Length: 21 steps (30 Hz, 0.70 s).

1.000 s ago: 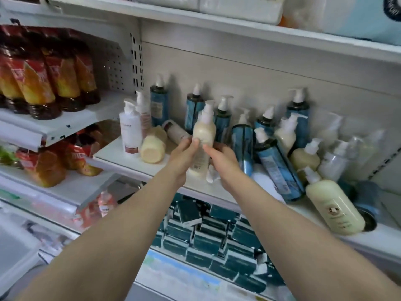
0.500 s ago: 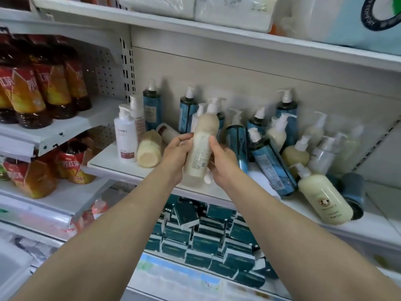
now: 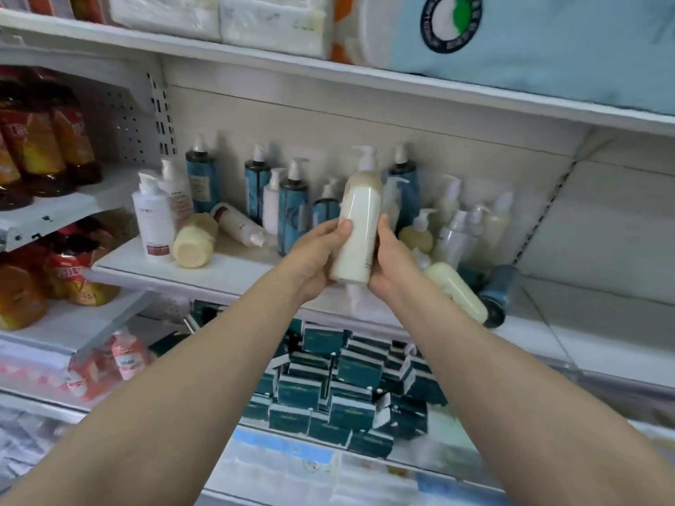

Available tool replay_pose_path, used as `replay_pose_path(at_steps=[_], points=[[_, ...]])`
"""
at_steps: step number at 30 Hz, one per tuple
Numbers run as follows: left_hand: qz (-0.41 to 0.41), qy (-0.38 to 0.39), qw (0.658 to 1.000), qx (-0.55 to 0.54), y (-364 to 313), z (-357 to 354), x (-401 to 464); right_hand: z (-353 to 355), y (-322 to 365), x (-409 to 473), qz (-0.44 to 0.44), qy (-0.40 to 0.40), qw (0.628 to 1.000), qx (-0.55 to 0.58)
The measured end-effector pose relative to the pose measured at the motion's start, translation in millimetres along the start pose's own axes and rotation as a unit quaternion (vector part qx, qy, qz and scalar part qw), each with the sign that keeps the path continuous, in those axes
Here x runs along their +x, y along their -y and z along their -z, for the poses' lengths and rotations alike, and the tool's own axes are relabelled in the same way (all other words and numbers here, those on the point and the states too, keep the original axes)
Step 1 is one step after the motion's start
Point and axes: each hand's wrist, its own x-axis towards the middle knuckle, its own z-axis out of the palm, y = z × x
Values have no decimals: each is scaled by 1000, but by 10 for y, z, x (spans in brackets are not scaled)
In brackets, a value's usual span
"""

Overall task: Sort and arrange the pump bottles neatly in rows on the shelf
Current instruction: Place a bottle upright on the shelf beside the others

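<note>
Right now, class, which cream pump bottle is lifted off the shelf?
The tall cream bottle gripped upright between the left hand and right hand; every other cream bottle stands or lies on the shelf.

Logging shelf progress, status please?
Left hand and right hand both grip cream pump bottle, upright, lifted off shelf. Cream bottles lying toppled; rows unsorted. Nothing blocking hands.
</note>
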Motion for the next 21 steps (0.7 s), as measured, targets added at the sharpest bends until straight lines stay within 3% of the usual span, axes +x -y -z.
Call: replay_pose_path(at_steps=[8, 12, 21], points=[[-32, 16, 998, 56, 600, -1512, -271, 1411, 685, -455, 46, -51, 998, -6], [4, 72, 995, 73, 1020, -2368, -413, 2317, 1005, -780, 99, -71, 992, -23], [41, 162, 984, 62, 2011, -4074, -773, 4087, 1586, -1700, 123, -96, 988, 12]])
